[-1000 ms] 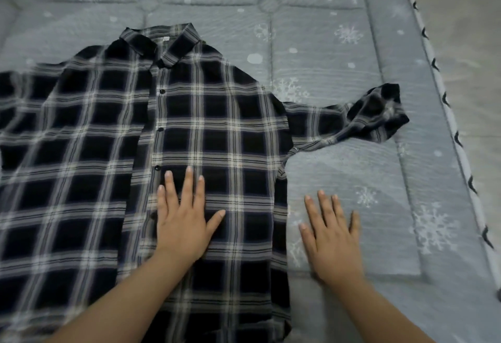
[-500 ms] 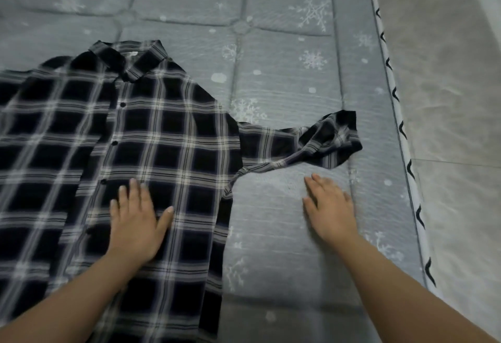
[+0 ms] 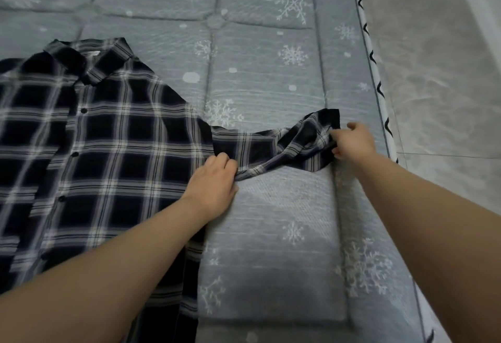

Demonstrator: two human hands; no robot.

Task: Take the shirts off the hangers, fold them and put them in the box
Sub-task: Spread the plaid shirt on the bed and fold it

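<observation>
Shirt (image 3: 113, 152) flat on mattress (image 3: 271, 234), frame left | left hand (image 3: 211, 188), earlier flat on shirt, now pinches sleeve (image 3: 271, 150) base | right hand (image 3: 353, 143), earlier on mattress, grips cuff.

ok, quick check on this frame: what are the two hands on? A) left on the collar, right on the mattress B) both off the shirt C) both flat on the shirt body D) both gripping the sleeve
D: the left hand pinches the sleeve near the shoulder seam and the right hand grips its bunched cuff end, on the plaid shirt.
</observation>
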